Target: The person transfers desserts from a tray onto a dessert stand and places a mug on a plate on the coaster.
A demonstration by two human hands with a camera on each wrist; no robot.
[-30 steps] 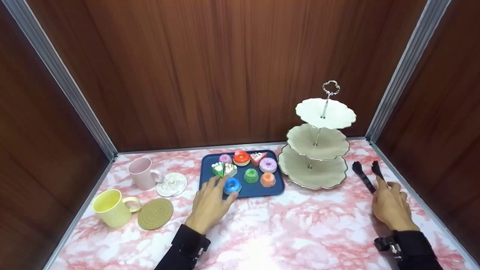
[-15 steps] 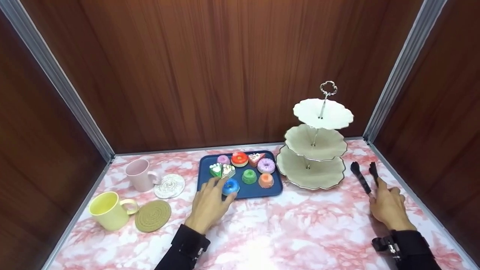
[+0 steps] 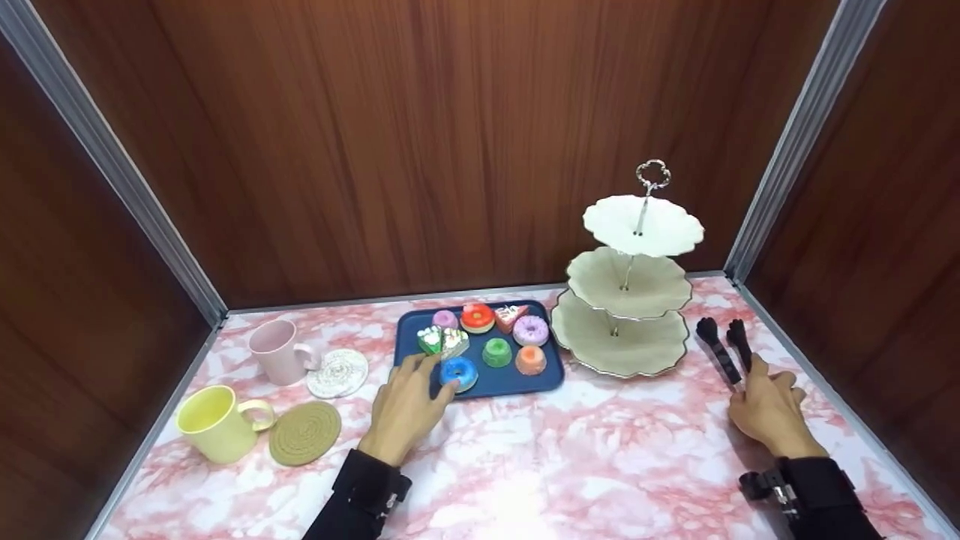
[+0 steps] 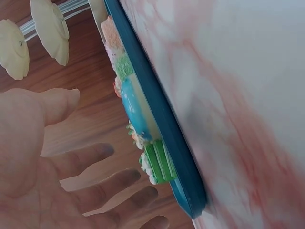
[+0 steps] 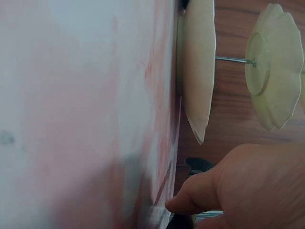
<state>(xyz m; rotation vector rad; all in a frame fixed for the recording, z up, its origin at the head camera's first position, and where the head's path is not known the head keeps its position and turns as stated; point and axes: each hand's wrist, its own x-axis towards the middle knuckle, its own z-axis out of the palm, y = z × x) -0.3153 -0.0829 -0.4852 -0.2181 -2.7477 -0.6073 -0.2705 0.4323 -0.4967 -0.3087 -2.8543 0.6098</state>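
Left hand (image 3: 409, 403): your fingers spread wide near the blue donut (image 3: 468, 373) on the tray (image 3: 517, 383) | donut: probably light, squashy; pinch opposite sides gently | right hand (image 3: 771, 412): you grip the tongs (image 3: 721, 355), right of the stand (image 3: 637, 285); likely springy

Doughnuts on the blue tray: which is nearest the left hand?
The blue doughnut, at the front of the tray, right by the thumb of the left hand. The red doughnut and purple doughnut sit farther back.
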